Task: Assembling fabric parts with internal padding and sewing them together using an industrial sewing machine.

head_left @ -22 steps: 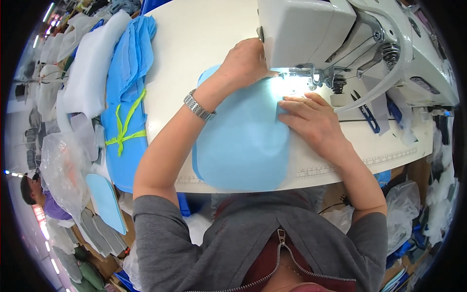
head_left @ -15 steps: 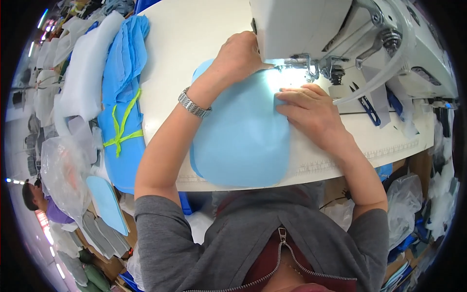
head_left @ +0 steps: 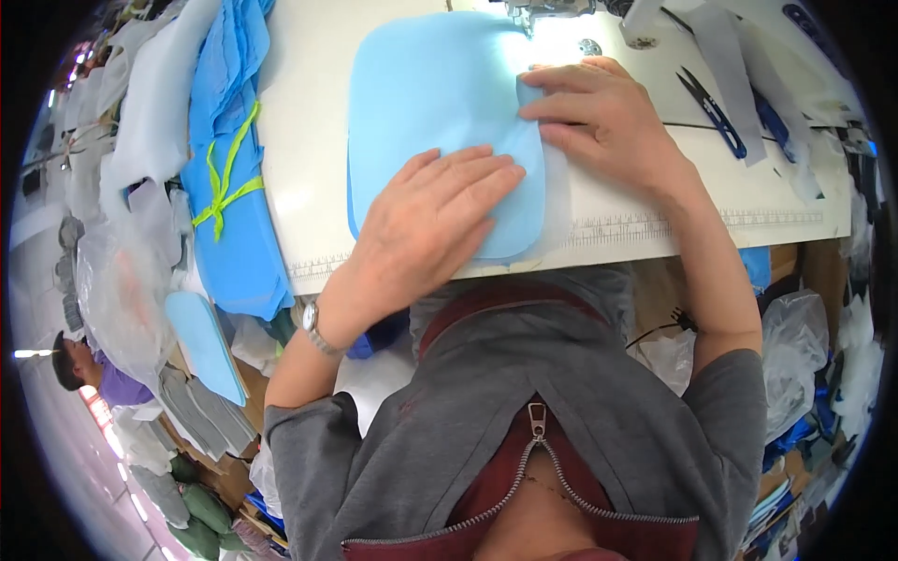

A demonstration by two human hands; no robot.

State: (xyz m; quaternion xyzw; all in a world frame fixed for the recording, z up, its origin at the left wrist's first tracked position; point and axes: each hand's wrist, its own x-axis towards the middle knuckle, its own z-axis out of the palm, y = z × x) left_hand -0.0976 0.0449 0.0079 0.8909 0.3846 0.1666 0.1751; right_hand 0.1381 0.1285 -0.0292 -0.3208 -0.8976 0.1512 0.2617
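Note:
A light-blue fabric panel with rounded corners [head_left: 440, 93] lies on the white sewing table, over a darker blue layer that shows along its left edge. My left hand [head_left: 435, 210] rests flat on its lower part, fingers stretched out. At the panel's right edge, my right hand [head_left: 603, 117] has its fingers closed around a small raised fold of the fabric. A thin, pale see-through layer [head_left: 558, 192] shows past the panel's right side. The sewing machine's presser foot [head_left: 527, 23] stands under a bright light at the panel's top right corner.
A blue fabric bundle tied with a yellow-green strip [head_left: 234, 224] lies at the table's left. Thread snips [head_left: 716, 117] and grey strips [head_left: 725, 56] lie on the right. A printed ruler [head_left: 617, 227] follows the front edge. Another person [head_left: 112, 379] is at far left.
My left hand has come from beside the needle down onto the panel's lower part and flattened. My right hand stays at the right edge. The whole view has shifted, showing less of the machine.

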